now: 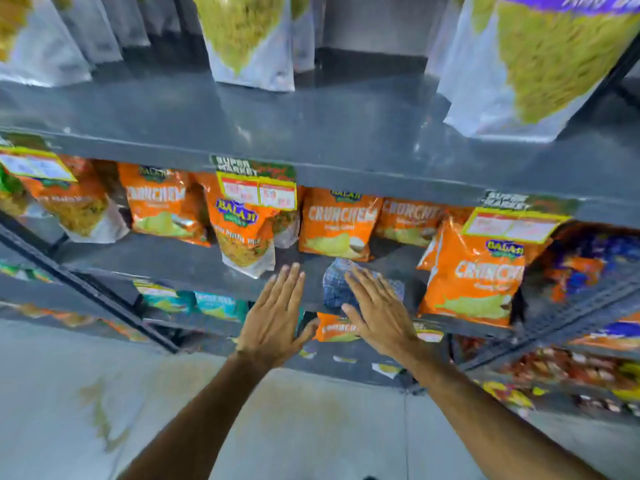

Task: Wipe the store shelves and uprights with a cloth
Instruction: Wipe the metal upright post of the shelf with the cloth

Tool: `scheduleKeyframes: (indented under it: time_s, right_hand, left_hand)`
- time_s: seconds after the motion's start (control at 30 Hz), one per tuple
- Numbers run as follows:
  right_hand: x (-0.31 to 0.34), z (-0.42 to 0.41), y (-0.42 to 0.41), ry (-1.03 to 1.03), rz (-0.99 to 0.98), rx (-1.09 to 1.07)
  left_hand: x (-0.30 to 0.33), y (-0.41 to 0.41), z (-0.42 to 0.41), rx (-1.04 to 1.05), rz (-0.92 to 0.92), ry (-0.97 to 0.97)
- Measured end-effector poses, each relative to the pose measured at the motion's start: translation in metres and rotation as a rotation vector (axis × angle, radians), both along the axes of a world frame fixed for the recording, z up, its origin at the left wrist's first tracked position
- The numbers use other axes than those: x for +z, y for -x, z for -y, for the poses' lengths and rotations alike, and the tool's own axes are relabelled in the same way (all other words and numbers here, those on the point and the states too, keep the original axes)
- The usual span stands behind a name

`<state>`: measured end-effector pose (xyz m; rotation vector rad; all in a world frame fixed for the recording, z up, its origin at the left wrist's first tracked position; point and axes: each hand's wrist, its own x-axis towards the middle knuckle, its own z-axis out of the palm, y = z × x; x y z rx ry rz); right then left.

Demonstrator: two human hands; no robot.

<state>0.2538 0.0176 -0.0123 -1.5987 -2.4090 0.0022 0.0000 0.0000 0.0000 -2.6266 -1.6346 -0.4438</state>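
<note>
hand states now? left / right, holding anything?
Left hand: open, fingers flat, holding nothing.
Right hand: open, fingers spread, pressing flat on the blue cloth on the middle shelf, not gripping it.

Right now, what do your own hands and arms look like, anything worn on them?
Both are bare. The left hand and right hand carry no gloves, and I can see no rings, watch or bands on either wrist. No sleeves show: the left forearm and right forearm are uncovered down to the bottom edge of the view. The picture is slightly blurred, so small marks could be missed.
</note>
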Motion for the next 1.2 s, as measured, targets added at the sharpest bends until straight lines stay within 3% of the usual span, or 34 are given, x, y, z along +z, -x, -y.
scheduleKeyframes:
  time_s: [0.23, 0.37, 0.53, 0.77, 0.93, 1.2]
  right_hand:
    - [-0.040, -0.043, 0.005, 0.139, 0.039, -0.029]
    - [-0.053, -0.056, 0.010, 0.125, 0.098, -0.027]
    - [-0.069, -0.058, 0.014, 0.052, 0.030, -0.092]
    - [-0.076, -0.057, 0.017, -0.059, -0.132, -0.085]
    - [-0.053, -0.036, 0.029, 0.038, -0.257, -0.163]
    - [0.029, -0.008, 0.092, 0.071, -0.394, -0.025]
  left_hand:
    - [-0.063, -0.004, -0.063, -0.054, -0.105, 0.241]
    - [-0.087, -0.008, -0.074, -0.044, -0.103, 0.244]
    - [-0.096, -0.010, -0.073, -0.036, -0.053, 0.176]
    - [-0.091, -0.010, -0.068, -0.024, -0.093, 0.265]
    - [-0.082, 0.011, -0.013, 0.035, -0.094, 0.214]
    - [0.011, 0.091, 0.039, 0.193, -0.095, 0.007]
